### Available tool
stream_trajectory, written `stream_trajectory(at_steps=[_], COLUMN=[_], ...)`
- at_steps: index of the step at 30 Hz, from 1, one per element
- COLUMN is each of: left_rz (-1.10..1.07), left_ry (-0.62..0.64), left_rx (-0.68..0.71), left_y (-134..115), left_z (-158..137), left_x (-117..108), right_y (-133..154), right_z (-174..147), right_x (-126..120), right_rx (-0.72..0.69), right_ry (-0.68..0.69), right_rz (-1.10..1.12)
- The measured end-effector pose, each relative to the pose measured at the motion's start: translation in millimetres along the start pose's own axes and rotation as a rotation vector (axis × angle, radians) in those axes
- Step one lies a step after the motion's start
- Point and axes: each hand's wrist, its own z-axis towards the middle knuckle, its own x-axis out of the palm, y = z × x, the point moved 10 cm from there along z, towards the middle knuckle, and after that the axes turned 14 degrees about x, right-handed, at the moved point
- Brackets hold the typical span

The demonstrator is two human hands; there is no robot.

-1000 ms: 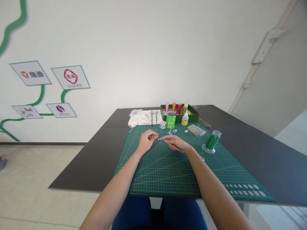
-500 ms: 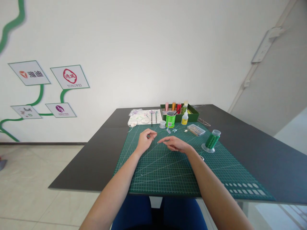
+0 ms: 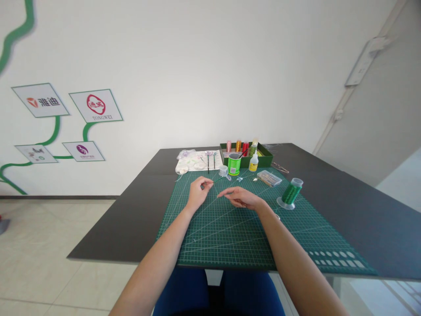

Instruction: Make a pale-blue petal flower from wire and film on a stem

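My left hand (image 3: pixel 199 192) is closed in a pinch over the green cutting mat (image 3: pixel 210 237). From its fingertips a thin green stem (image 3: pixel 218 179) points right, with a small pale petal-like piece (image 3: pixel 228 177) at or just behind its far end. My right hand (image 3: pixel 240 197) hovers just to the right and a little nearer to me. Its thumb and fingers are pressed together, pointing left; whatever they pinch is too fine to see. A spool of green thread (image 3: pixel 290 192) stands upright to the right of this hand.
Behind my hands are a green can (image 3: pixel 234 164), a small white spool (image 3: pixel 223 170), a glue bottle (image 3: pixel 253 161) and a clear case (image 3: pixel 269 178). A green box (image 3: pixel 268 159) holds several thread spools. Flower pieces lie on a white cloth (image 3: pixel 184 166). Pliers (image 3: pixel 280 167) rest at right.
My left hand has shifted slightly left, and the green stem with the pale piece has moved left with it. My right hand has barely moved.
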Motion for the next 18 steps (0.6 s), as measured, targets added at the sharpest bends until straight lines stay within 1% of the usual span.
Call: stream_trajectory(at_steps=[11, 18], left_rz=[0.033, 0.071], left_ry=[-0.004, 0.02], left_rx=[-0.016, 0.002], left_y=[5.0, 1.9], left_z=[-1.5, -0.6], left_x=[-2.0, -1.0], right_y=[3.6, 5.4], right_z=[-2.5, -3.7], right_x=[9.0, 9.5], right_rx=[0.018, 0.003], right_ry=[0.045, 0.076], right_rz=[-0.025, 0.041])
